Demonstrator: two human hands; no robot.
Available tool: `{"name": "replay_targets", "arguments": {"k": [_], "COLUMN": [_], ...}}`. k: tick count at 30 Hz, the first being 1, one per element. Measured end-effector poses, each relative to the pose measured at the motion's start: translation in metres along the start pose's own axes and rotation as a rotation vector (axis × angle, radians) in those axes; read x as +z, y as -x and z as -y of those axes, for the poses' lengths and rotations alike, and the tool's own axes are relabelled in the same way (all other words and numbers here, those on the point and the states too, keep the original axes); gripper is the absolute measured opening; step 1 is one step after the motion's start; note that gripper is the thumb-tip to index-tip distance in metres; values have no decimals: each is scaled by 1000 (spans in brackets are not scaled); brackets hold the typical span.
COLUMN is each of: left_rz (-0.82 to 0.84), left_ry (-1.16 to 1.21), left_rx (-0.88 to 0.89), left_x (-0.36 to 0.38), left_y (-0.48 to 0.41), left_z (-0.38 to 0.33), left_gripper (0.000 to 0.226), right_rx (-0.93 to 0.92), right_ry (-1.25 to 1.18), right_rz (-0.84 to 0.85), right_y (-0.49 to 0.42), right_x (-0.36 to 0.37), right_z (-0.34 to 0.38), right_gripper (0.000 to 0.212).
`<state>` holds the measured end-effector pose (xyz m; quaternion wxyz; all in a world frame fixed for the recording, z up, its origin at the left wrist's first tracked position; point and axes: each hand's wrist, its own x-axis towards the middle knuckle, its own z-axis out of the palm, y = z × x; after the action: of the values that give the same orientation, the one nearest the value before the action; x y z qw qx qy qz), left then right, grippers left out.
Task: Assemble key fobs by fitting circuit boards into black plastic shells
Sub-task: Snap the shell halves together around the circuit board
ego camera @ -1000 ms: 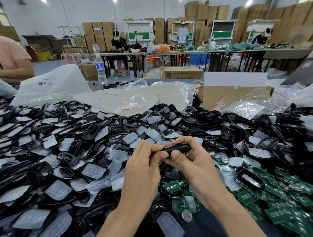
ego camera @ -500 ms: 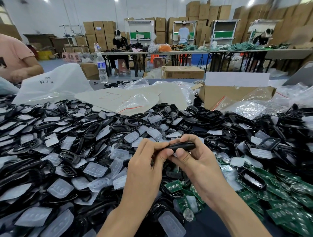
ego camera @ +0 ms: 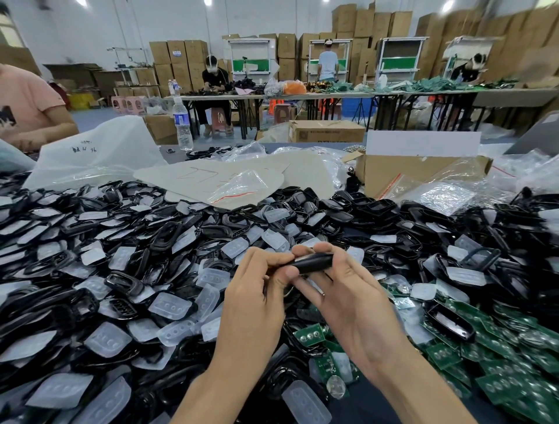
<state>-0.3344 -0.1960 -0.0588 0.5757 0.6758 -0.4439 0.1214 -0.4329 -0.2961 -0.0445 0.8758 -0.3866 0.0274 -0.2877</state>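
Partly hidden by left hand (ego camera: 257, 293) and right hand (ego camera: 357, 302), shell (ego camera: 314, 261) seems closed.

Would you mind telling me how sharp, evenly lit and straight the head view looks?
Head view: lighting is even and soft, with lamps blown out white; the left hand, right hand and shell they hold are sharp; the boxes at top right are smeared; the wide lens bows the far tables; gloss glints on the loose shells.
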Motion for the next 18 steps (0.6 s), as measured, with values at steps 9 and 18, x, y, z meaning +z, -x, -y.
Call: {"name": "replay_targets", "arguments": {"k": [9,18], "left_rz": [26,-24], "left_ry": [-173,-33], "left_rx": [131,-42], "left_x": [6,11], "left_y": [1,5], "left_z": [6,3], "left_gripper": [30,22], "right_rx": [55,225], "right_ry": [26,-345], "right_rz": [-61,-117], "right_y": [-3,3], "right_x": [0,7], "right_z": [-6,-16], "right_gripper": [38,48]}}
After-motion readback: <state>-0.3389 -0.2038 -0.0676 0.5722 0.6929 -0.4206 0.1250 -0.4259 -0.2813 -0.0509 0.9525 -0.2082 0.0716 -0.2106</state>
